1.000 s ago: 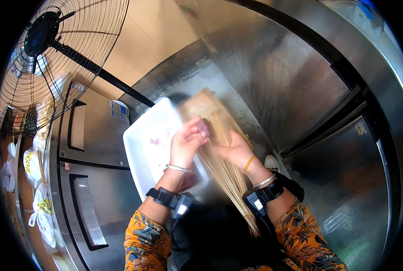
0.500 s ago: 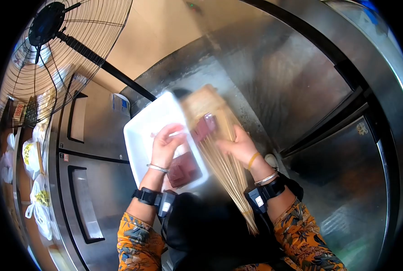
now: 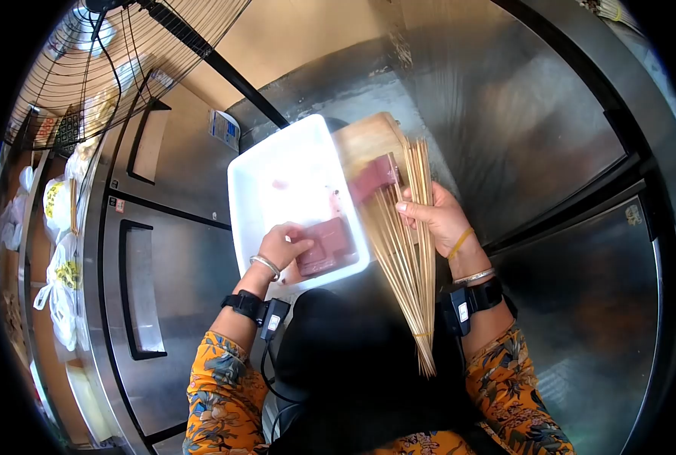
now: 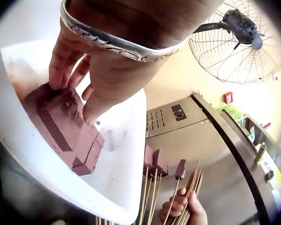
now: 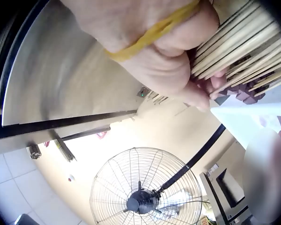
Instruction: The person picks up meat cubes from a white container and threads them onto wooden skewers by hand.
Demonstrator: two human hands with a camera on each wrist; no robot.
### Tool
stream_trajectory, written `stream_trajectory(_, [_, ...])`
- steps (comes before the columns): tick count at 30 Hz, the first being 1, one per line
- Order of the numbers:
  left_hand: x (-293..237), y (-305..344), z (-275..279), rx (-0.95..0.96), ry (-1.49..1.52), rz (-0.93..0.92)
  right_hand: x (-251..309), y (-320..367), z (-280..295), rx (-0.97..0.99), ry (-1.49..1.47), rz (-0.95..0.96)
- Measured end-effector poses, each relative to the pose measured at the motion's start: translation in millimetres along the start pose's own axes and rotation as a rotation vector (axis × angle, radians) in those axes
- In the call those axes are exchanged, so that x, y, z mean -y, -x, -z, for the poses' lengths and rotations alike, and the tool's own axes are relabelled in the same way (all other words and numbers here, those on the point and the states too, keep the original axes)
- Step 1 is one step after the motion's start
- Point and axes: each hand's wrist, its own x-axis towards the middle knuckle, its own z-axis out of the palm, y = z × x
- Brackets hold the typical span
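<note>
Pinching block by tub's near edge with left hand, gripping sticks with right hand, perhaps risking crumbling by oversqueezing.

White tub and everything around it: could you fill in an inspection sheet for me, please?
Surface: wooden board beside the white tub.
Job's things: dark-red blocks in the tub; skewers, several tipped with blocks.
Clutter: plastic bags at the head view's far left.
Hands: left hand pinches a block in the tub; right hand holds a bundle of skewers.
Cables: black cable below the left wrist camera.
Surroundings: standing fan, steel doors.
</note>
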Motion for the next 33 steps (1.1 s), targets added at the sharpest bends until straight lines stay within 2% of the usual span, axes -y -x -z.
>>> stream_trajectory(1, [-10, 3, -1, 0.006, -0.095, -0.072, 0, 0, 0, -0.009, 0.008, -0.008])
stream_trajectory(2, [-42, 15, 7, 0.074, -0.121, -0.039, -1, -1, 0, -0.02, 0.016, -0.016])
stream_trajectory(5, [-28, 18, -1, 0.06, -0.259, -0.171, -4, -3, 1, -0.038, 0.051, -0.02])
stream_trajectory(10, [-30, 25, -5, 0.043, -0.279, -0.169, -4, -3, -1, -0.071, 0.11, -0.016])
stream_trajectory(14, [-52, 34, -3, 0.026, -0.386, -0.086, -1, -2, -2, -0.072, 0.104, 0.005])
stream_trajectory(20, [-29, 26, -10, -0.03, -0.2, -0.128, -6, -3, 1, -0.064, 0.124, 0.023])
stream_trajectory(23, [-15, 14, -6, 0.091, -0.093, -0.029, -4, -2, -1, -0.087, 0.152, 0.01])
stream_trajectory(27, [-50, 19, 8, 0.03, -0.4, -0.07, 0, -1, -6, -0.123, 0.207, 0.041])
stream_trajectory(29, [-27, 2, 7, 0.058, 0.117, -0.048, 3, 1, -9, -0.102, 0.187, 0.044])
stream_trajectory(33, [-72, -4, 22, 0.158, 1.162, 0.102, 1, 0, -9, -0.087, 0.206, 0.05])
